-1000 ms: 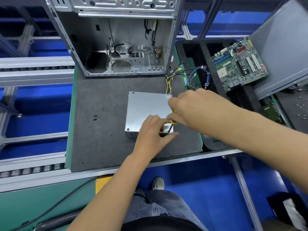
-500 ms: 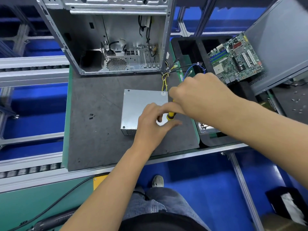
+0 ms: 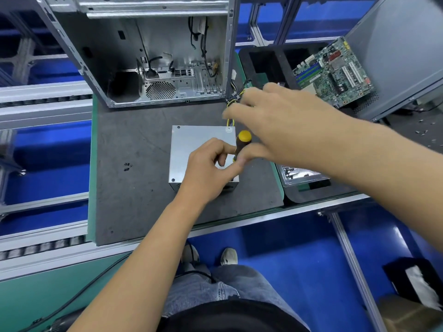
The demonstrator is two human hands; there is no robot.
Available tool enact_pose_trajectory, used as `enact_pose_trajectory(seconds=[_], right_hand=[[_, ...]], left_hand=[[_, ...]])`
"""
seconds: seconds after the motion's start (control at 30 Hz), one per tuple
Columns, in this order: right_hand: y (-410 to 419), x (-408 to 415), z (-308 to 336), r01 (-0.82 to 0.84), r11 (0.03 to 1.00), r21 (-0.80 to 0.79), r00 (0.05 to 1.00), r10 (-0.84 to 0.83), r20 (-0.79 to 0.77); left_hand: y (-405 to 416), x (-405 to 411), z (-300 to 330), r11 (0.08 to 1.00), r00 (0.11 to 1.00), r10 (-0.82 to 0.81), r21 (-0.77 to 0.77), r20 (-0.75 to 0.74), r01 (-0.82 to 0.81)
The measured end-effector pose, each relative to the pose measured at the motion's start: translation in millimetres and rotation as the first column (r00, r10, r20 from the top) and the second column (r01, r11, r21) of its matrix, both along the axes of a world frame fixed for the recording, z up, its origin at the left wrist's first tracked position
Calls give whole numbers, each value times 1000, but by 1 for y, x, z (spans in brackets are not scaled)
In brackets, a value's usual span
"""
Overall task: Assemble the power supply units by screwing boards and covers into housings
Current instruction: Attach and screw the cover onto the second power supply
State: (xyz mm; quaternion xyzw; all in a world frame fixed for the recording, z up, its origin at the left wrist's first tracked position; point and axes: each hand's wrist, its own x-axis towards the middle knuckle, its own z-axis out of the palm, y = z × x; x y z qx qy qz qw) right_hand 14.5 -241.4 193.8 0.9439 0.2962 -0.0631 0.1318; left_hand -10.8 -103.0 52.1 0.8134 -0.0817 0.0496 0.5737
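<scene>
PSU point(image 3: 191, 149): silver box, centre of grey mat point(image 3: 134, 130), near its front edge. Screwdriver point(image 3: 241, 143): yellow-capped, upright over PSU's front-right corner. Left hand point(image 3: 207, 172): rests on PSU, fingers pinching screwdriver's lower end. Right hand point(image 3: 278, 125): thumb touching handle, fingers spread, relaxed. Case point(image 3: 153, 56): open, at mat's back edge.

The left hand point(image 3: 211, 171) hides the power supply unit's point(image 3: 191, 152) lower right corner and the screwdriver's point(image 3: 242, 142) tip. Upper frame edge crops the computer case point(image 3: 153, 56).
</scene>
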Motion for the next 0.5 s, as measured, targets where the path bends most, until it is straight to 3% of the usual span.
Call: enact_pose_trajectory(seconds=[0.07,0.27,0.43,0.5], right_hand=[[-3,0,2,-65,997,50,996,67,-53],[0,-2,-7,-73,997,5,996,73,43],[-17,-10,-21,-296,904,307,951,310,3],[-20,-20,-35,-337,873,352,931,364,-12]], left_hand=[[1,-1,0,999,999,-38,38,37,37],[-7,-2,-3,999,999,-23,24,31,22],[-7,-6,1,1000,999,-15,21,45,14],[-5,-3,2,998,999,-45,49,-3,45]])
